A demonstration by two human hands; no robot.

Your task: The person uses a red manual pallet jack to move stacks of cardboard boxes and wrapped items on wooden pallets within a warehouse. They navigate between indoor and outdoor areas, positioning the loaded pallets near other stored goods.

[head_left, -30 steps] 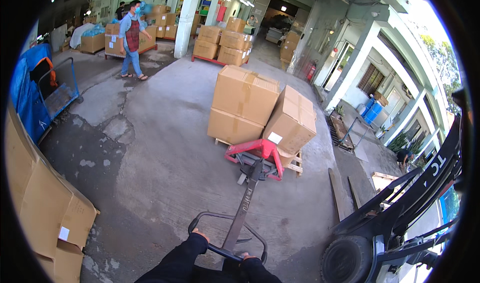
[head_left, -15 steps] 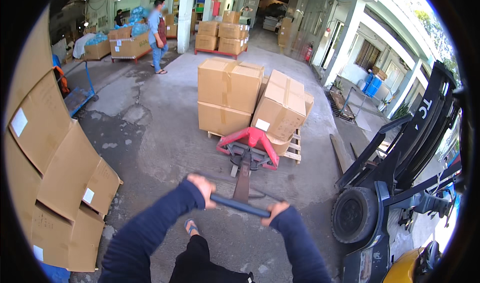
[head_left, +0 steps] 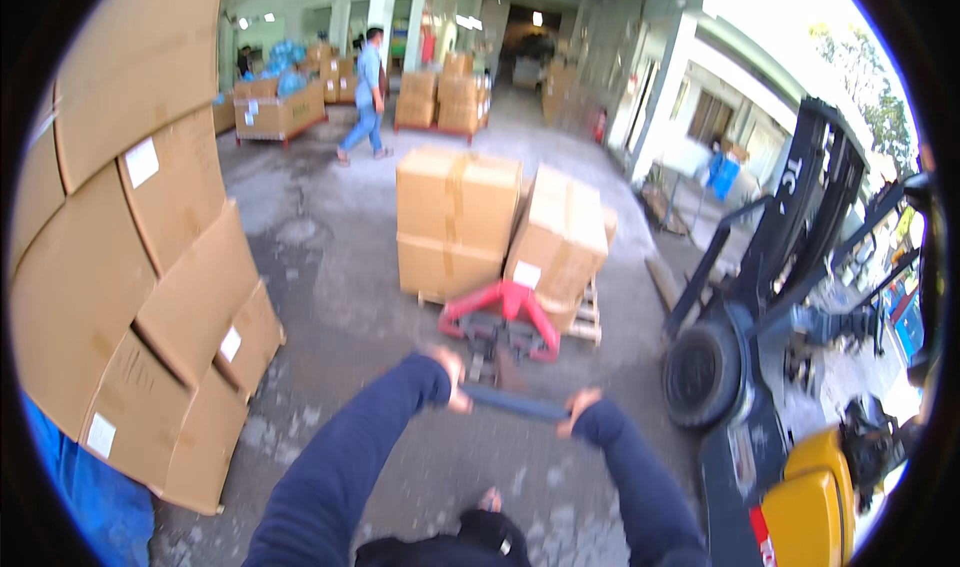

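Note:
My left hand point(head_left: 452, 379) and my right hand point(head_left: 578, 410) are closed around opposite ends of the dark handle bar point(head_left: 515, 403) of a pallet jack. Its red frame point(head_left: 508, 301) stands ahead of me against a wooden pallet point(head_left: 589, 319) loaded with cardboard boxes. On the left of the load, two boxes are stacked, the upper one point(head_left: 455, 199) sealed with tape. Beside them a tilted box point(head_left: 560, 229) leans on the stack, a white label on its lower side. The forks are hidden beneath the load.
Tall stacked cartons point(head_left: 130, 267) line my left. A forklift point(head_left: 770, 347) with a big black wheel stands close on the right. Farther off, a person in blue point(head_left: 368, 97) walks near boxes on a red-based pallet point(head_left: 440, 102). A blue barrel point(head_left: 723, 175) sits back right.
The cartons on the left and the forklift on the right now appear nearer and farther back beside me. The person in blue has walked rightward. Both hands keep hold of the handle.

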